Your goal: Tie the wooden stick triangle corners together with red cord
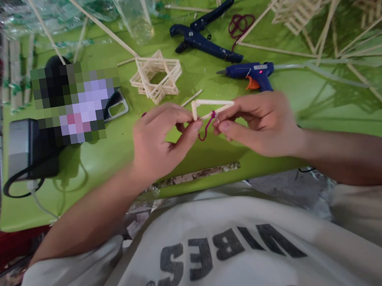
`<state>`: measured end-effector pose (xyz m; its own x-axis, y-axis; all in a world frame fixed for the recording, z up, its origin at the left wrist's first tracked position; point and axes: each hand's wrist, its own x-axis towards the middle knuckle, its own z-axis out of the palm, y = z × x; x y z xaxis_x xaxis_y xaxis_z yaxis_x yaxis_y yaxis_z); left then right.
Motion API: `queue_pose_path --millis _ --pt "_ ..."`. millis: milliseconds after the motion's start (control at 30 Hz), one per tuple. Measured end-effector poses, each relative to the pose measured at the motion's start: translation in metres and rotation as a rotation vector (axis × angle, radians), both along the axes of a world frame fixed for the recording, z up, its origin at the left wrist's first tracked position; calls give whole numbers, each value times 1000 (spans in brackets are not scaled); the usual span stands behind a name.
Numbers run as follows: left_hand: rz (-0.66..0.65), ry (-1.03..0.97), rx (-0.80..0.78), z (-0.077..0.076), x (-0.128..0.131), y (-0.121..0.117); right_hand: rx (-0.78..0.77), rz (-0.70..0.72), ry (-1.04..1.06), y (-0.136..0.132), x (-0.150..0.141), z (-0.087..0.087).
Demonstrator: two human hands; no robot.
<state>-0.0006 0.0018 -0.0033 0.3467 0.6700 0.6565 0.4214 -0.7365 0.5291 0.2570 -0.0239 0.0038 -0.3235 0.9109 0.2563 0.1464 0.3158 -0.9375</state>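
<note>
Between my hands, above the green table (107,166), is a small triangle of pale wooden sticks (215,101). My left hand (163,137) is closed, pinching its left corner between thumb and forefinger. My right hand (264,124) is closed on the right corner. A dark purple string (205,132) is tied round the lower stick, and its loose end curls down between the hands. Just beyond my left hand lies a star-shaped stack of sticks (176,75). A blue glue gun (254,72) with an orange trigger and a small red light lies beyond my right hand.
A dark blue cutter (203,37) and coiled purple string (241,25) lie farther back. Larger stick frames (303,4) crowd the right. A clear bottle (134,12) stands at the back. A grey-black box with a cable (28,147) sits left. A speckled strip (199,174) lies near the front edge.
</note>
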Motion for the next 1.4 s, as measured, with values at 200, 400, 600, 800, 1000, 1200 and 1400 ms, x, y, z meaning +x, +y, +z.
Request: queue_pose_path --millis 200,400,600,800,1000,1200,1400 --pt "-8 20 62 -2 -1 1 -5 35 54 0 2 -2" --pt "58 63 76 -3 -1 2 -67 36 114 0 -1 4" --pt "26 119 159 -6 -5 4 -127 51 136 0 -3 7" --pt "23 171 318 -6 -8 6 -198 112 223 4 -4 8" --pt "30 200 383 -2 -11 8 -177 151 224 8 -2 3" --pt "-55 106 338 -3 -6 8 -9 83 118 8 -1 1" --pt "-70 68 288 0 -1 8 76 67 42 8 -1 -1"
